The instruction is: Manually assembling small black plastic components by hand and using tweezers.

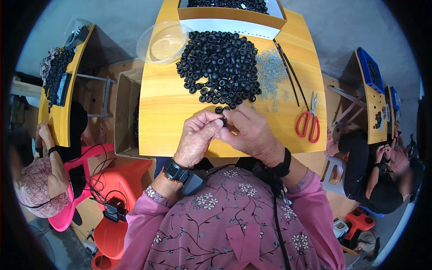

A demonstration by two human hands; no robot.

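Observation:
Close to the table's near edge, my left hand (196,136) and my right hand (255,134) meet, both with fingers pinched together. Between the fingertips is a small round black part (223,120), mostly covered by them. Just beyond my fingers lie a couple of loose black ring-shaped parts (219,110). Further back spreads a large pile of similar black round parts (220,63), several showing a hole in the middle. Along the pile's right side are many tiny clear pieces (270,72).
Red-handled scissors (308,121) and two dark thin sticks (290,74) lie on the right. A clear plastic bowl (164,42) stands at the back left, and a cardboard box (234,20) of black parts at the back. Other people work at side tables (63,121).

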